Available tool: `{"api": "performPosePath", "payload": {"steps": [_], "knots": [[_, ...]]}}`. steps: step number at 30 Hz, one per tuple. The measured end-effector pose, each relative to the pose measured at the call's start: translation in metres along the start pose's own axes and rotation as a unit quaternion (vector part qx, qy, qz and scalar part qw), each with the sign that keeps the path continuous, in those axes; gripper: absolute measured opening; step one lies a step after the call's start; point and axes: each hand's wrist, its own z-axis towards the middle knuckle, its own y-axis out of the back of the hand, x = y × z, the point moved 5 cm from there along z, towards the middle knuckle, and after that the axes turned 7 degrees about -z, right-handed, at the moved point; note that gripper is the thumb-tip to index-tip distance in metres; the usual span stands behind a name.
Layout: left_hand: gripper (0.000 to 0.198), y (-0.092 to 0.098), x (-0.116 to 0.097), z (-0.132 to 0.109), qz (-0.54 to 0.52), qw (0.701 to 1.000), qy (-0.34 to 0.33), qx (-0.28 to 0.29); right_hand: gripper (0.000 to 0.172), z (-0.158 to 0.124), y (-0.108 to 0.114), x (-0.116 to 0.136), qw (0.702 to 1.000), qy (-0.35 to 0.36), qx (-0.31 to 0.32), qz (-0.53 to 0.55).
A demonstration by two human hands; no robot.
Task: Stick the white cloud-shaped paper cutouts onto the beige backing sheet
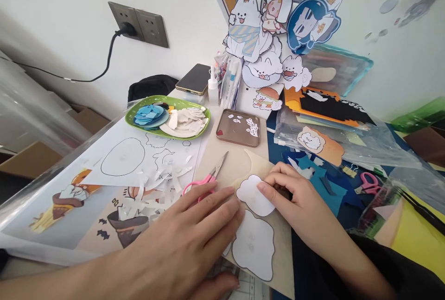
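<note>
My left hand [194, 235] lies flat with its fingers stretched out, their tips over the beige sheet [283, 253]. Between thumb and fingers, my right hand [295, 193] pinches the right edge of a small white cloud-shaped paper cut-out [251, 193]. Just below it on the sheet is a larger wavy-edged white paper shape [253, 246] with a dark outline. Partly under my left fingers, another white piece shows only its edge. Pink-handled scissors [212, 177] lie just beyond my left hand, blades pointing away and slightly parted.
White paper scraps [167, 175] cover printed drawings at left. A green tray [205, 130] holds blue and white cut pieces. Behind are a brown tray [238, 135], a glue bottle [213, 86] and standing paper figures [248, 31]. Blue scraps [323, 184] and other scissors [369, 183] lie at right.
</note>
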Motion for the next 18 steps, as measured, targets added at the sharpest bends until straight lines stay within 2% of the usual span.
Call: {"api": "performPosePath", "payload": {"steps": [18], "knots": [[0.045,-0.0063,0.0028,-0.0061,0.015,1.000,0.006,0.020,0.027,-0.0043,-0.0036,-0.0002,1.000,0.002,-0.017,-0.004]]}}
